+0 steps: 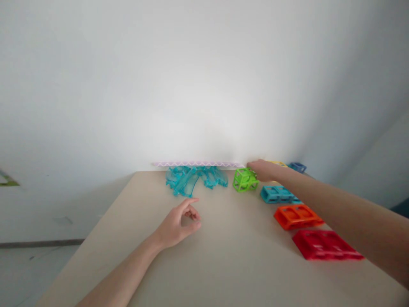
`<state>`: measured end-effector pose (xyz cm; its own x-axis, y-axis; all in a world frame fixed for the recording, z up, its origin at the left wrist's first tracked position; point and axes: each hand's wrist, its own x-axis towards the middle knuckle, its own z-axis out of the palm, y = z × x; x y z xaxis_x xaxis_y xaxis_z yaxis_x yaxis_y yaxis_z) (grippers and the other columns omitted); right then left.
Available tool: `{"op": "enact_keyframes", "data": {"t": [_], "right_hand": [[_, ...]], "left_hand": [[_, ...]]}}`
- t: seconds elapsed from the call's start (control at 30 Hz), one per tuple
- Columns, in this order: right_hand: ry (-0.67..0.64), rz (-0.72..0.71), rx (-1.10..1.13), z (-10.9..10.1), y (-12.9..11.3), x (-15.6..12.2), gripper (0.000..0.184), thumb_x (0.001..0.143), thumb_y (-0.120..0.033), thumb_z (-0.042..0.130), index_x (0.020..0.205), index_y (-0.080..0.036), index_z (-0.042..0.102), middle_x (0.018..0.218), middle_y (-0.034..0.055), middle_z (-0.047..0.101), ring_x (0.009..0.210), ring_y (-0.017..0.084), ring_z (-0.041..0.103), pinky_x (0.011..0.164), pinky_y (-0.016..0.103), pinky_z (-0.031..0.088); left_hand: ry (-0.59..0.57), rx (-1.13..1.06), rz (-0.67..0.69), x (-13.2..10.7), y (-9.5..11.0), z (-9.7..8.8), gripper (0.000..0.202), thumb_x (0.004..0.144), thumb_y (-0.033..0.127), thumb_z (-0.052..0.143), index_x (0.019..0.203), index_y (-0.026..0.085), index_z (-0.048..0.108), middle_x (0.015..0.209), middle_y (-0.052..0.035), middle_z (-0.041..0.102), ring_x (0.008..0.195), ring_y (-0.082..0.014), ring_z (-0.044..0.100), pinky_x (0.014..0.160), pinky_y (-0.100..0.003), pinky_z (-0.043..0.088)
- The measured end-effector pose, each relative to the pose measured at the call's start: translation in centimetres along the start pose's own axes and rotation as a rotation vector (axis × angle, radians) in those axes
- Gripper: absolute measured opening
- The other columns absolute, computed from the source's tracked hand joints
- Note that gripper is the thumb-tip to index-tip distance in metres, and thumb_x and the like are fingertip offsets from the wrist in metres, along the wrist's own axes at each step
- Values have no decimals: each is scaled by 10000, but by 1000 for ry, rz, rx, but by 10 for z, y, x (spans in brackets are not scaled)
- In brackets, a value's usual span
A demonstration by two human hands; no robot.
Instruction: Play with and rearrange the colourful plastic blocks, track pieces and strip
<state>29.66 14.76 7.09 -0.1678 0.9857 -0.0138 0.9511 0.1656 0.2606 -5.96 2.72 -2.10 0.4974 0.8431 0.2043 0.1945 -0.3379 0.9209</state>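
My left hand [180, 224] hovers over the front middle of the table, thumb and index finger apart in a loose curve with nothing between them. At the back right, my right hand [261, 169] has its fingers on the right end of a light green open-frame toy block [245, 179]; the fingertips are partly hidden behind it. Between the hands and the wall, a pile of see-through turquoise plastic pieces [187, 179] lies at the table's back. Behind the pile runs a long pale purple strip [198, 163] with a white zigzag.
Along the right side lie open-frame blocks in blue [298, 167], yellow [279, 163], teal [278, 194], orange [298, 216] and red [324, 245], partly covered by my right forearm. The beige table [223, 256] meets a white wall [198, 85] at its back edge.
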Motion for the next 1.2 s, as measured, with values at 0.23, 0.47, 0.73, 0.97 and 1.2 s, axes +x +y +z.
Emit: {"op": "enact_keyframes", "data": {"t": [0.23,0.47,0.73,0.97,1.2], "right_hand": [[-2,8,-68,1,3,8,265,801,-78,611,1060,-124,646,1099,192,646,1034,296,599,810,348,428],[136,170,-83,-18,-31,-12,261,835,-52,546,1088,-56,609,1124,258,586,1138,352,504,895,439,378],[374,151,258,26,-159,-66,510,862,-224,504,1339,-85,388,1143,206,548,994,298,583,777,359,479],[565,152,525,63,-167,-42,670,855,-220,480,1451,-82,207,1162,184,503,1068,291,533,919,384,441],[584,222,501,69,-161,-16,596,813,-142,526,1397,-165,415,1207,192,482,1115,329,479,949,443,400]], "left_hand": [[13,-13,-1,0,2,1,529,812,300,644,1299,197,463,901,-38,673,885,-190,618,889,-360,435],[25,-24,0,2,3,0,506,806,309,642,1279,202,496,873,-32,679,861,-188,628,869,-352,454],[167,-4,-3,6,-6,-1,326,787,315,647,1092,200,658,784,-16,649,758,-165,594,774,-290,448],[456,-69,-93,15,-21,-10,202,775,342,641,890,178,666,697,8,598,605,-135,534,602,-245,414],[763,128,-32,22,-35,-22,340,740,300,667,1043,192,554,728,46,498,623,-116,504,649,-247,430]]}}
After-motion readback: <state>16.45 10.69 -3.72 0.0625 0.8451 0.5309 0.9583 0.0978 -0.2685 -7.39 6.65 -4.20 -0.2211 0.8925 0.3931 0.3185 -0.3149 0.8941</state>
